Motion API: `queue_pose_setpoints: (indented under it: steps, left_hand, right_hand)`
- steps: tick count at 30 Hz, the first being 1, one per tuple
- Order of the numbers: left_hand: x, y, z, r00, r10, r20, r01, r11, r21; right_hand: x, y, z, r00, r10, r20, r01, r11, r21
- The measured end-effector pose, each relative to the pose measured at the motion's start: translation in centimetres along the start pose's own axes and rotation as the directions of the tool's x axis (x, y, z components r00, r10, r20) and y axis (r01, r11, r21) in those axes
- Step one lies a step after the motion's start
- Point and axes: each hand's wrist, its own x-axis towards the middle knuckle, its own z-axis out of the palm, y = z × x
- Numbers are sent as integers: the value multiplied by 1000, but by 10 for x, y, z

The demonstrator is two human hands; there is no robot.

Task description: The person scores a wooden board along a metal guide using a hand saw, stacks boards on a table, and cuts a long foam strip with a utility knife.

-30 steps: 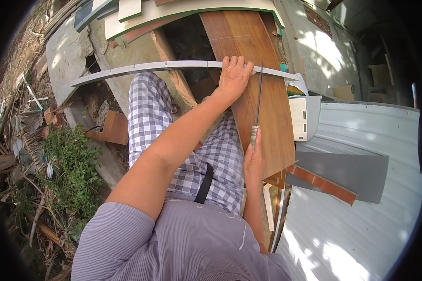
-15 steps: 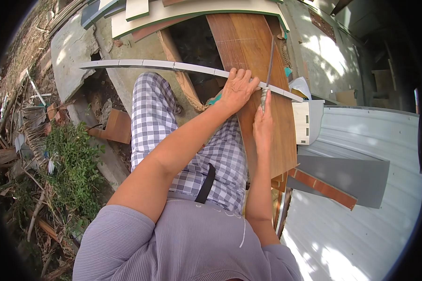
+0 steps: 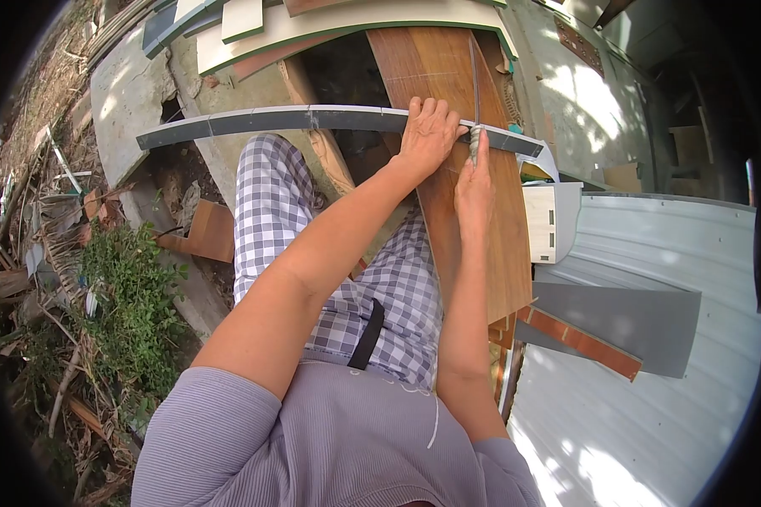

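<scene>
A long, narrow strip (image 3: 258, 122) with a pale edge and dark grey face lies crosswise over a brown wooden board (image 3: 486, 232). Cross lines divide it into sections. Near its right end, my left hand (image 3: 431, 135) is closed around it, fingers over the far edge. Just right of that, my right hand (image 3: 474, 194) grips a thin, long-bladed tool (image 3: 476, 84) by its wrapped handle. The blade points away from me, above the board. Handle and strip overlap here; I cannot tell whether the blade touches the strip.
Pale and dark board pieces (image 3: 347, 38) are stacked at the far side. To the right are corrugated metal sheeting (image 3: 651, 237), a grey panel (image 3: 651, 325) and a reddish-brown strip (image 3: 579, 342). Leafy plants (image 3: 131, 313) and debris lie on the left.
The strip has rolled so its dark face shows. My right hand and the tool have moved farther from me, and the blade has swung slightly left. My left hand still grips the strip.
</scene>
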Motion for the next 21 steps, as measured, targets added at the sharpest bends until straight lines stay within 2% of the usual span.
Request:
queue_pose_setpoints:
  steps: [4, 6, 7, 9, 10, 12, 15, 19, 21]
  left_hand:
    - [-8, 6, 0, 1000, 26, -11, -25, 999, 36]
    - [-8, 8, -2, 1000, 14, 13, -15, 997, 71]
    - [-6, 8, -2, 1000, 11, 14, -12, 998, 63]
    - [-4, 6, -2, 1000, 17, 13, -18, 997, 70]
    - [-6, 6, -2, 1000, 14, 13, -15, 998, 66]
    - [-8, 7, -1, 1000, 10, 30, -12, 998, 65]
    - [-12, 10, -1, 1000, -4, 31, 2, 999, 54]
    - [-14, 12, -3, 999, -17, 27, 16, 998, 60]
    - [-12, 11, -2, 999, -24, 24, 22, 999, 49]
  right_hand:
    - [-25, 5, -4, 1000, -20, -22, 21, 998, 63]
    - [-54, 3, -15, 995, 82, 51, -85, 994, 74]
    - [-71, 5, -18, 995, 85, 52, -89, 994, 67]
    - [-105, 13, -23, 968, 219, 121, -223, 975, 21]
    - [-120, 19, -24, 968, 221, 121, -224, 974, 16]
    - [-138, 25, -26, 999, 50, 15, -50, 998, 24]
    - [-127, 19, -34, 990, 113, 79, -115, 993, 12]
    - [-57, 14, -21, 986, 107, 124, -107, 994, -9]
    - [-34, 11, -10, 998, -65, 4, 65, 998, 12]
